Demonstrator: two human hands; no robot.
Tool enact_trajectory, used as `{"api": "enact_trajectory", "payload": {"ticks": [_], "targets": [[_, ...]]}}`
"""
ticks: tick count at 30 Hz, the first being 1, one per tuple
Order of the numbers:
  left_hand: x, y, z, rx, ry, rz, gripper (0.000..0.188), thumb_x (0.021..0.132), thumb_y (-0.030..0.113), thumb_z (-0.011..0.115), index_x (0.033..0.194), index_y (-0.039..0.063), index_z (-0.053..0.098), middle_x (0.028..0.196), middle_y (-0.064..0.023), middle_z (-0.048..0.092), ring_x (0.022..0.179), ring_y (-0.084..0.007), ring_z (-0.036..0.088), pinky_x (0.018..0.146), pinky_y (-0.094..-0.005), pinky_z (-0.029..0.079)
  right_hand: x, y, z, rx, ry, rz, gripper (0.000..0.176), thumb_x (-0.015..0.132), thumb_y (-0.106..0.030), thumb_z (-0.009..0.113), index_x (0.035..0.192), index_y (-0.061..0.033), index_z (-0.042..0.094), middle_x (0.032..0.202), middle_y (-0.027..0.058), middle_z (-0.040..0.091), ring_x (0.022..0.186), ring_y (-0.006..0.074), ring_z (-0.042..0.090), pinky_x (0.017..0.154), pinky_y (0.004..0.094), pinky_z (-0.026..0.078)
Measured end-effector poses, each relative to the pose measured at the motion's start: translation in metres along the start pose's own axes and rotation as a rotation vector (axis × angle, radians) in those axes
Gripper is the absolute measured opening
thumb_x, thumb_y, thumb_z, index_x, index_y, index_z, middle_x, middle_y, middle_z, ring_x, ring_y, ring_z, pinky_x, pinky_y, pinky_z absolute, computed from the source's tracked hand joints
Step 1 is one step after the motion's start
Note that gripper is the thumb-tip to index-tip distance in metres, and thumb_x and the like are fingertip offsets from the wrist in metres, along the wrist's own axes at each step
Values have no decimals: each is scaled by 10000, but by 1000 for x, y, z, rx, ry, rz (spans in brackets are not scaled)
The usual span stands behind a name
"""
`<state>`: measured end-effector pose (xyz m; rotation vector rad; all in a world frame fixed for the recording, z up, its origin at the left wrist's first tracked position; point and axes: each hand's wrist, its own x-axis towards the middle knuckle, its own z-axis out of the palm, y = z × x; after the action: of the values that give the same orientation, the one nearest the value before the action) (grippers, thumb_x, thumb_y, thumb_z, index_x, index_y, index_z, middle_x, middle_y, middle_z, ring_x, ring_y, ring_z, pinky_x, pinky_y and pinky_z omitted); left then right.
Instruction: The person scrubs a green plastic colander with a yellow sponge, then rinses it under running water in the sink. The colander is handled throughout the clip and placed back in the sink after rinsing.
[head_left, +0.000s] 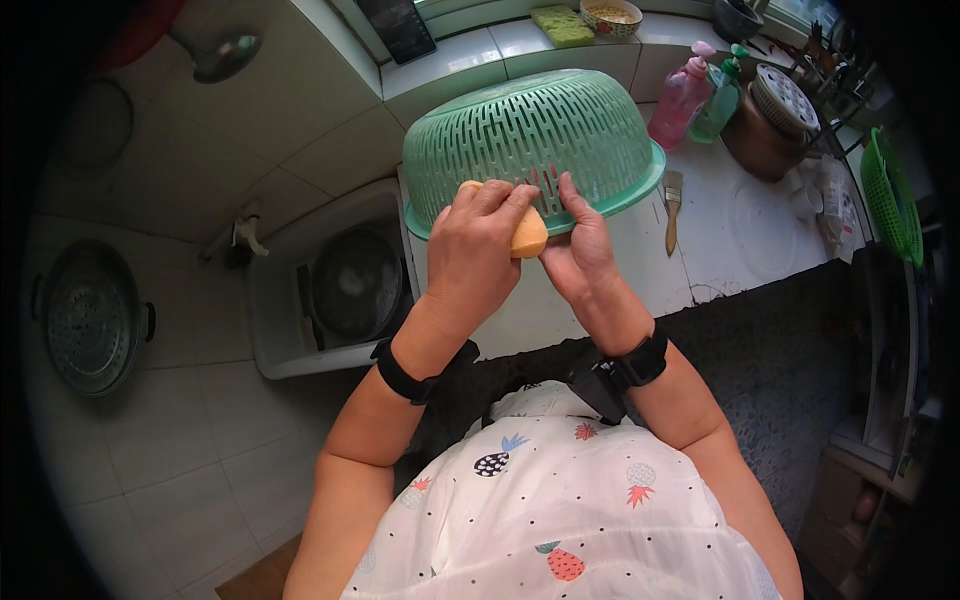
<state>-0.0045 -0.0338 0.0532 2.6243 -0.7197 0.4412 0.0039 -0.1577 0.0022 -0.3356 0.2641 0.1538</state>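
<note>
A green slotted plastic colander is tipped up in front of me, its slotted outer side towards me and its rim low. My left hand is closed around an orange sponge at the colander's lower wall, near the rim. On the right, my right hand grips the rim, thumb outside. Its fingers reach inside and show faintly through the slots.
A grey sink with a dark round pan lies left, below a tap. Pink and green pump bottles, a brown pot and a brush stand or lie right. A green sponge rests on the sill.
</note>
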Motion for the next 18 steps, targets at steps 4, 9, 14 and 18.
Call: {"api": "enact_trajectory", "payload": {"ticks": [4, 9, 14, 18], "targets": [[-1, -1, 1, -30, 84, 8, 546, 616, -56, 678, 1137, 102, 630, 995, -38, 611, 963, -247, 574, 776, -365, 483, -2, 1, 1, 17, 8, 1, 302, 987, -243, 515, 1248, -92, 500, 1202, 48, 567, 1130, 192, 547, 1016, 383, 415], [-6, -3, 2, -44, 42, 46, 554, 610, -57, 682, 1132, 122, 642, 986, -39, 598, 951, -251, 571, 786, -375, 479, -2, 0, 0, -5, 22, -5, 295, 988, -234, 513, 1242, -84, 500, 1193, 56, 568, 1118, 198, 553, 992, 381, 438], [-12, -3, 2, -43, 84, 34, 521, 616, -54, 680, 1103, 132, 658, 985, -33, 588, 952, -250, 571, 774, -367, 471, 0, 1, -1, -7, -38, -12, 287, 991, -223, 506, 1235, -72, 500, 1192, 63, 566, 1109, 201, 556, 980, 370, 454], [-16, -5, 2, -37, 65, 71, 534, 618, -52, 682, 1116, 139, 660, 985, -38, 586, 961, -255, 571, 770, -365, 467, -1, 3, -1, -13, -20, -6, 288, 991, -221, 503, 1235, -68, 500, 1187, 62, 569, 1102, 201, 557, 987, 371, 449]]}}
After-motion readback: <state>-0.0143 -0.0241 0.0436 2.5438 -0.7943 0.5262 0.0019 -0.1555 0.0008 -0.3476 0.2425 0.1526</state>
